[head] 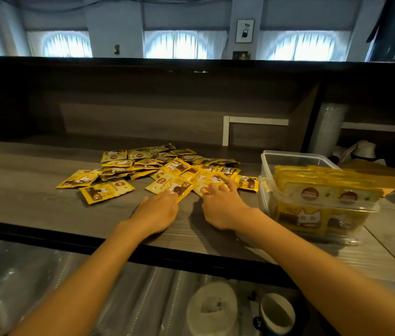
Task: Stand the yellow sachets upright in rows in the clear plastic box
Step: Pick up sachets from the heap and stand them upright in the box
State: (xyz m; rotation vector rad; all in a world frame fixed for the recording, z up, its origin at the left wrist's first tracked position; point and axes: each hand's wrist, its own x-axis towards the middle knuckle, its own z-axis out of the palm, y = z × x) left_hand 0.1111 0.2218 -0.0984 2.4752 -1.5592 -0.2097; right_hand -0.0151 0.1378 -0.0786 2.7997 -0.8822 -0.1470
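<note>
Several yellow sachets (143,166) with a cat print lie flat in a loose pile on the grey wooden counter (22,170). The clear plastic box (288,158) stands to the right of the pile, with rows of sachets (325,187) upright in its near half. My left hand (157,212) rests on the counter, its fingertips pinching the near edge of one sachet (170,185). My right hand (220,204) lies beside it, fingers spread over another sachet (212,180) at the pile's near right edge.
A raised dark shelf and back panel (191,93) close off the far side of the counter. A brown paper bag (380,175) lies behind the box. Below the counter's front edge sit plastic-wrapped stacks (22,287), a white roll (212,309) and a cup (277,314).
</note>
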